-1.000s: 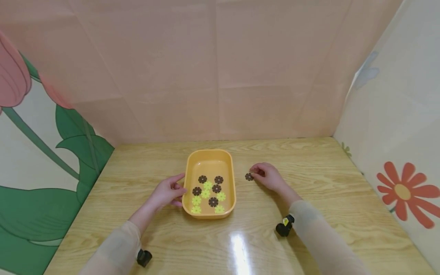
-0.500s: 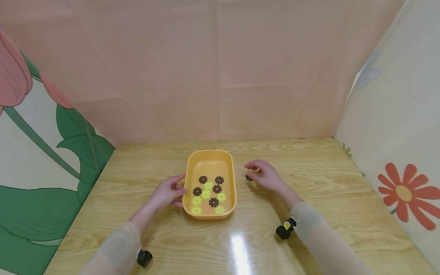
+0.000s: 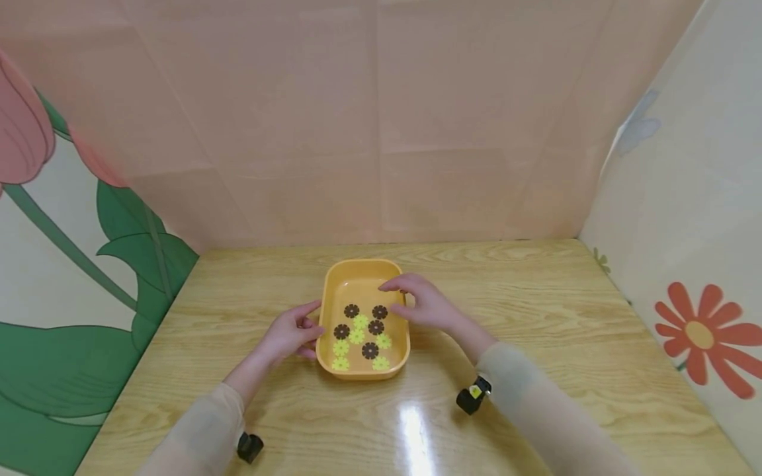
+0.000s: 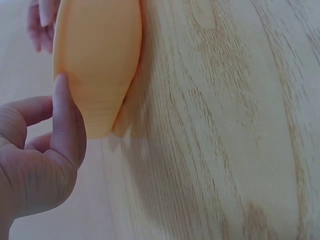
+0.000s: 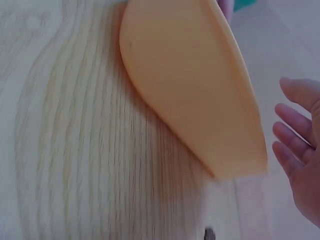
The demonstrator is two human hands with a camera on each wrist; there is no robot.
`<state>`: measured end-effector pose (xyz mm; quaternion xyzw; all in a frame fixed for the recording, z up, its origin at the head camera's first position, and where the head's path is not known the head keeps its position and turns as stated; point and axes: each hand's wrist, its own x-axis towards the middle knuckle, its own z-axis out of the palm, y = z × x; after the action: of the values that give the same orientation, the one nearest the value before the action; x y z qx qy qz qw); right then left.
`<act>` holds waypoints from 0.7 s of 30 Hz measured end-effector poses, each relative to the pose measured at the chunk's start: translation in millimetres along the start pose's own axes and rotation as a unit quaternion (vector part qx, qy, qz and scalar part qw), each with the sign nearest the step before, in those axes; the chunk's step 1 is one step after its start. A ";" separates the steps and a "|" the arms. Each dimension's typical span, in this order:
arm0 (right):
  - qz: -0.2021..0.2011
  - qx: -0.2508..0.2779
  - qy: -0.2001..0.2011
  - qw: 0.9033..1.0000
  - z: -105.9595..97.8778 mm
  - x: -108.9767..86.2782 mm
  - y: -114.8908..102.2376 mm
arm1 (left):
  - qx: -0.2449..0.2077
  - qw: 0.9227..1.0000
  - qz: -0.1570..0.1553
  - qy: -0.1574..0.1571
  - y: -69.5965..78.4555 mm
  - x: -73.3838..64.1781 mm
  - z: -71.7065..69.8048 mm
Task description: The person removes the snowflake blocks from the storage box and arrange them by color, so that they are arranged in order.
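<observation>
Right hand [image 3: 424, 305] moved over tray [image 3: 364, 272] (brown, yellow flower discs [image 3: 360, 322] inside)

Cream sleeves [image 3: 548, 410], black wrist cameras [image 3: 250, 447], one yellow-marked

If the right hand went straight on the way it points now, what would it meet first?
Probably the far-left wall of the yellow tray, though the right hand looks higher than it in the right wrist view, so it may pass over.

Pieces [image 3: 370, 350] in tray [image 3: 364, 375] on table [image 3: 536, 284], hands [image 3: 287, 334] [image 3: 430, 304] at tray's left and right, wall [image 3: 381, 132] behind.
</observation>
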<state>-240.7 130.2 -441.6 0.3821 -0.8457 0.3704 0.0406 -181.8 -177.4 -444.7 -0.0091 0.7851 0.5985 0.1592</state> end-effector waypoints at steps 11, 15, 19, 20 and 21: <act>-0.018 -0.033 -0.122 0.992 30.4 21.6 -25.9 | -0.001 1.000 -0.006 0.000 -0.5 0.2 0.7; -0.038 -0.057 -0.140 0.988 40.6 25.5 -26.7 | -0.005 1.000 0.000 -0.009 0.2 -1.1 0.5; -0.031 -0.071 -0.153 0.985 46.7 30.6 -26.8 | -0.008 1.000 0.003 -0.011 1.2 -1.3 1.2; -0.029 -0.076 -0.156 0.984 48.1 32.0 -26.4 | -0.009 1.000 0.002 -0.010 1.5 -1.3 1.5; -0.026 -0.080 -0.161 0.983 49.4 33.4 -26.0 | -0.009 1.000 0.001 -0.009 1.6 -1.1 1.6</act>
<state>-236.1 65.8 -450.0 0.4542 -0.8579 0.2339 -0.0553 -180.7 -175.6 -443.2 -0.0044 0.7780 0.6059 0.1660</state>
